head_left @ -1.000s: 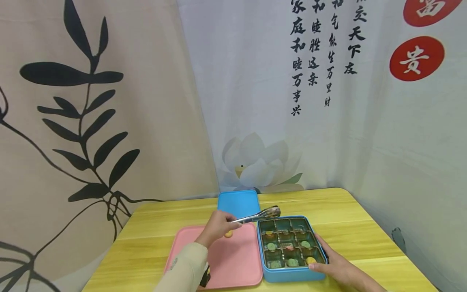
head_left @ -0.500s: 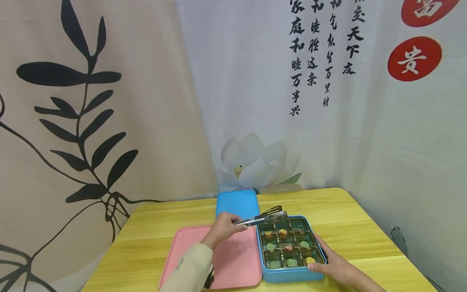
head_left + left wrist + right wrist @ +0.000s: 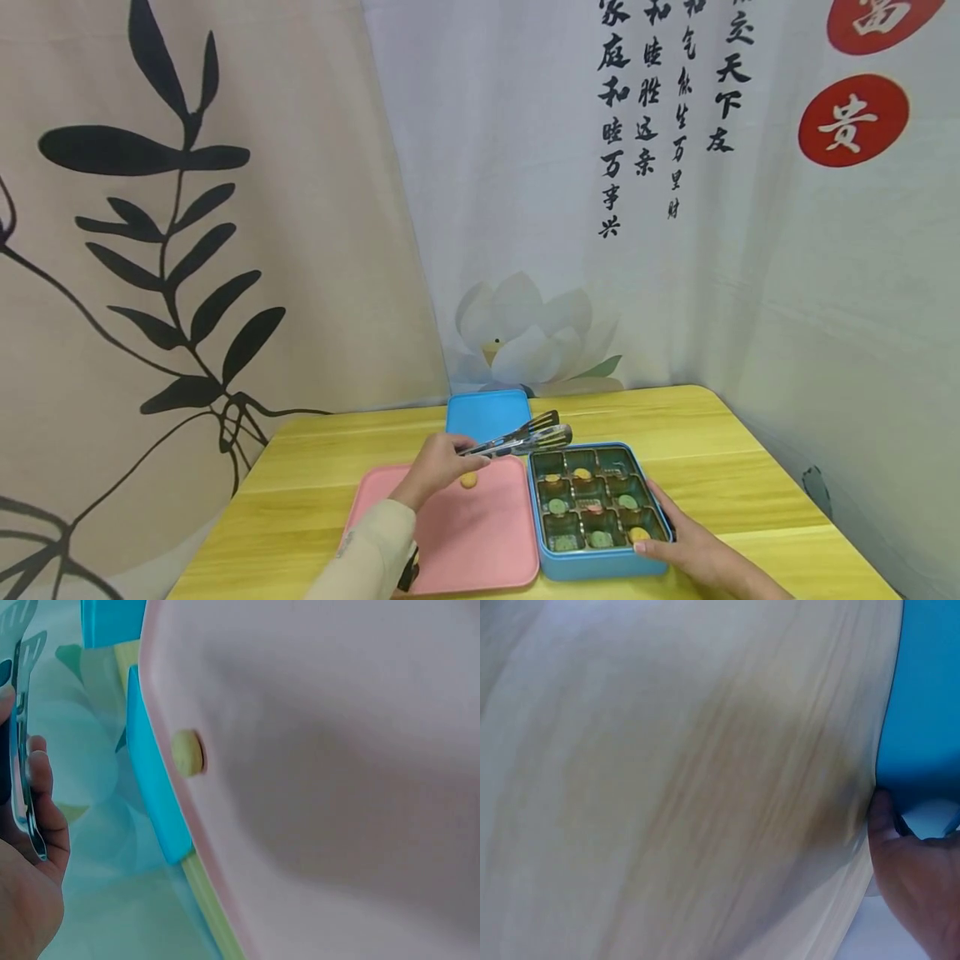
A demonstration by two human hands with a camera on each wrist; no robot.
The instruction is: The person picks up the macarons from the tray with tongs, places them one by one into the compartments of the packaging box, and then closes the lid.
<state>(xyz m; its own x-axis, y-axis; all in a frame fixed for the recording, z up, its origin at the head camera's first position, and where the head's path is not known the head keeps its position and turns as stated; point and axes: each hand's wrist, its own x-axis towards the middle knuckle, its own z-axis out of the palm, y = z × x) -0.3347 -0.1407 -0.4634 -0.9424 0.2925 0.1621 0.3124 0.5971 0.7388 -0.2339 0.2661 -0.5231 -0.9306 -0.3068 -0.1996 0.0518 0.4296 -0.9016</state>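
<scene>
Head view: fingers clamped on tongs (image 3: pixel 525 442) (left hand (image 3: pixel 437 468)) and box (image 3: pixel 603 567) (right hand (image 3: pixel 697 546)); I judged pick-up in hand, which called for lowering onto the cookie (image 3: pixel 468 480).

Shiny metal tongs (image 3: pixel 517 445); tray (image 3: pixel 480 542) apparently plastic

Silver metal tongs (image 3: pixel 517 442), spread, in my left grip (image 3: pixel 437 468); blue rectangular nine-compartment box (image 3: pixel 603 565), open, upright, in my right grip (image 3: pixel 693 543).
</scene>
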